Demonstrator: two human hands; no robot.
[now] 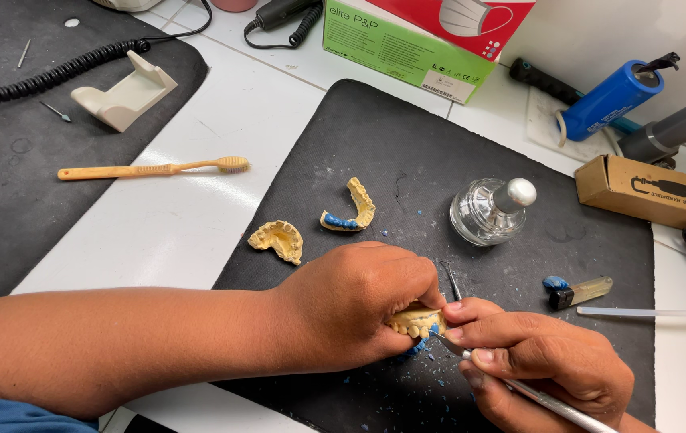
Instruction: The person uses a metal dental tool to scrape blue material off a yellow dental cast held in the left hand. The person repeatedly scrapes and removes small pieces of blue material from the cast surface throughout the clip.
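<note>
The left hand (351, 309) has its fingers curled tight around a yellow dental cast (416, 322) held over the black mat (407, 144). The right hand (543, 361) pinches a metal carving tool (543, 398), tip at the cast's teeth.

Yellow dental cast (416, 321), blue wax flecks (419, 347), black mat (407, 144)

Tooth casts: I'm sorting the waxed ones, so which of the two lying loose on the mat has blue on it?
The curved cast farther from the left hand, blue along its lower edge. The loose cast to its left is plain yellow.
</note>
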